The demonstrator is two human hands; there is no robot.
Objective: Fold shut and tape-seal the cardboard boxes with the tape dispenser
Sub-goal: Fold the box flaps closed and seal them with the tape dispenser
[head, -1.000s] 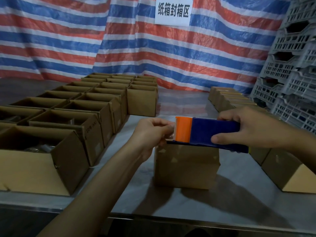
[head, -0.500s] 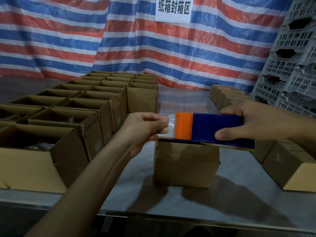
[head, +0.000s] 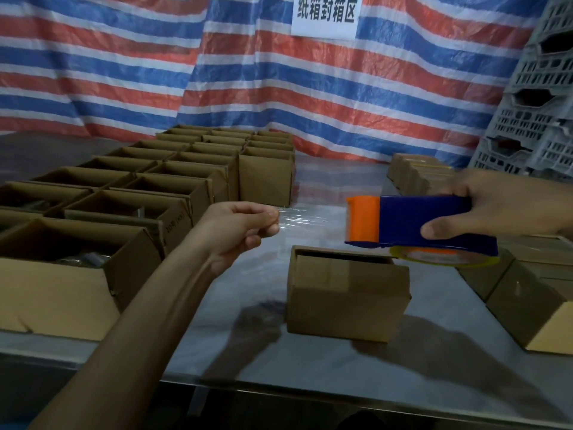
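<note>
Head view shows my left hand pinching the free end of the clear tape, fingers curled, and my right hand wrapped round the blue-and-orange tape dispenser. Half a second ago the two nearly touched over the box. Now they are well apart, with a shiny strip stretched between them above the box at centre frame. Its flaps are folded down, unsealed. I judge enough tape is out to lay across the seam.

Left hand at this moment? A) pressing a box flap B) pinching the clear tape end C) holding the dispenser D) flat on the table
B: the left hand pinches the clear tape stretched from the tape dispenser, which the right hand grips.
</note>
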